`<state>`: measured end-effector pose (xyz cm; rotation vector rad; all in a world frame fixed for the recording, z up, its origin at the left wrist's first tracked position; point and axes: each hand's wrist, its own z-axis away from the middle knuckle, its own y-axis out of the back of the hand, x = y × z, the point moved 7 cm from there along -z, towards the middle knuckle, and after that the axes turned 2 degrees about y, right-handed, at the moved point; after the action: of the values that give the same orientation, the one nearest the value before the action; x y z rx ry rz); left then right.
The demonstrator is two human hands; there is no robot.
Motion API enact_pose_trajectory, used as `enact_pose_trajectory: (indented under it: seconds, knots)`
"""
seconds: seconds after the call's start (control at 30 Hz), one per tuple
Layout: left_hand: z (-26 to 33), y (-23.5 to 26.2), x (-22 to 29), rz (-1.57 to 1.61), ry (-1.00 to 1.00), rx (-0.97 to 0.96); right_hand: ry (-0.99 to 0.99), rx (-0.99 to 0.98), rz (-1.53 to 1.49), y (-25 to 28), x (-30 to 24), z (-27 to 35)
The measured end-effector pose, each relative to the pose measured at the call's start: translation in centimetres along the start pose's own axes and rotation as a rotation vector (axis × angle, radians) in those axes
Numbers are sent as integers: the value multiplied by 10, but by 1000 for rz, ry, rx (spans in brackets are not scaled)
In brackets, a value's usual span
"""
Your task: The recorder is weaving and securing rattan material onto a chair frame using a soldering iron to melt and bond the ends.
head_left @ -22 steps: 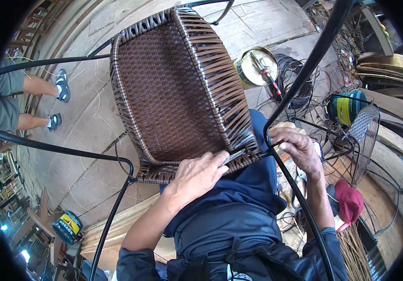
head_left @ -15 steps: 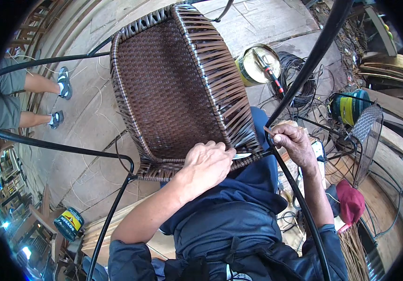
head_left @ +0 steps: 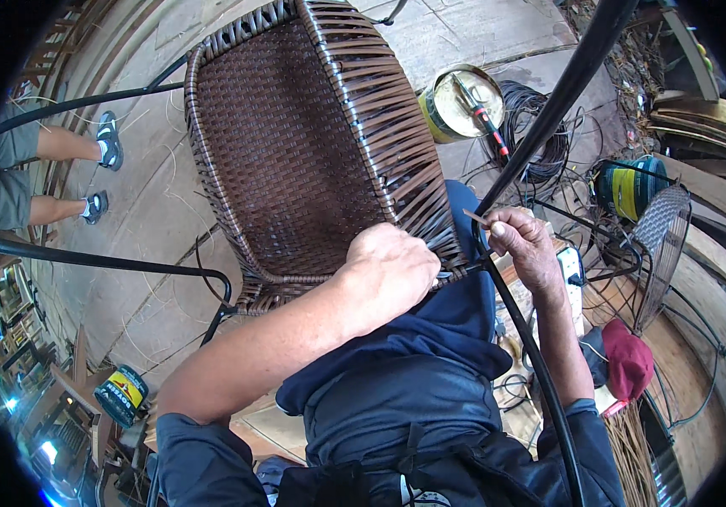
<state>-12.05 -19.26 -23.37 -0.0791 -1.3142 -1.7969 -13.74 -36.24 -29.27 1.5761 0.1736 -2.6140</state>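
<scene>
Head view: since the earlier frame, the left hand (head_left: 395, 262) has moved rightward along the near edge of the woven brown chair (head_left: 282, 144), and the right hand (head_left: 530, 247) has risen slightly, drawing up a thin brown strip (head_left: 474, 217). The chair lies before the person, its near edge at the lap and its seat weave facing up. At the near right corner, the left hand is curled closed around a blade (head_left: 444, 275); only a pale tip emerges past the knuckles, the remainder being hidden. The right hand, just beside the bent black metal tube (head_left: 555, 117) of the chair frame, pinches the strip between thumb and forefinger, one end projecting leftward; whether strip and tube touch cannot be told.

Beyond the chair's right edge, a tin (head_left: 437, 118) stands on the slab floor (head_left: 147, 308), a slender tool with a red and black handle (head_left: 488, 125) lying across its top. Touching or just beside the tin is a coil of black strand (head_left: 544, 150). Farther right are a green bucket with a yellow band (head_left: 633, 188) and, nearer the person, a maroon cap (head_left: 629, 363). At left, another person's legs (head_left: 71, 144) are visible.
</scene>
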Motion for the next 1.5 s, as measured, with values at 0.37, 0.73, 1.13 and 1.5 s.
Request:
enact_pose_trajectory:
  seconds: [0.37,0.73,1.13,1.5]
  knots:
    - [-38,11,24,-245,9,-384,21,79,-61,2,5,5]
    - [-19,9,14,-157,-48,-236,62,157,-213,-1,15,8]
    - [-6,-13,0,-114,13,-27,126,297,-339,-10,22,6]
    - [1,-22,7,-44,28,78,145,270,-242,-7,22,2]
